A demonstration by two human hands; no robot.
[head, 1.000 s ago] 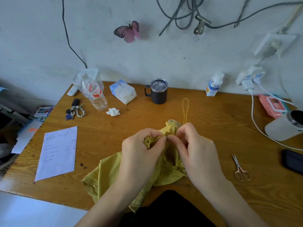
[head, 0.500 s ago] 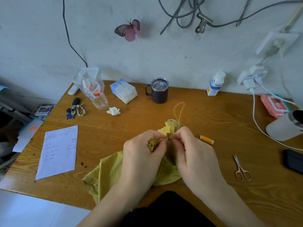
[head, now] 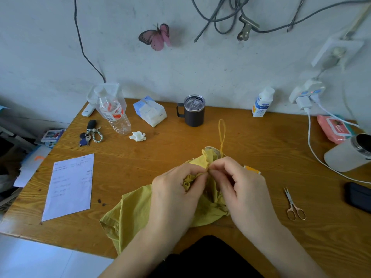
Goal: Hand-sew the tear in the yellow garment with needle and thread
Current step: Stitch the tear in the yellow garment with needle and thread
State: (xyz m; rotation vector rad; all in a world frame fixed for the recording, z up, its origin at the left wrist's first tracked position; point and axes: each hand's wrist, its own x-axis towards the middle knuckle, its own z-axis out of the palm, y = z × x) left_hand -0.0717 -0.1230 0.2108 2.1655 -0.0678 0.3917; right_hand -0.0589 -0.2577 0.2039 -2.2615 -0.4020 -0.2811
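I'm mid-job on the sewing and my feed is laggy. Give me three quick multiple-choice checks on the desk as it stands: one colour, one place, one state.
1. What colour is the lidded mug?
A white; B dark, near black; C pink.

2. Where do the scissors lie?
A on the yellow garment; B on the table, to the right of the right hand; C behind the mug.

3. What is the left hand doing?
A lying flat on the table; B gripping bunched garment fabric; C holding the scissors.

Answers:
1 B: its body and handle look near black under a clear lid.
2 B: they lie on bare wood, apart from both hands.
3 B: its fingers curl round gathered yellow cloth.
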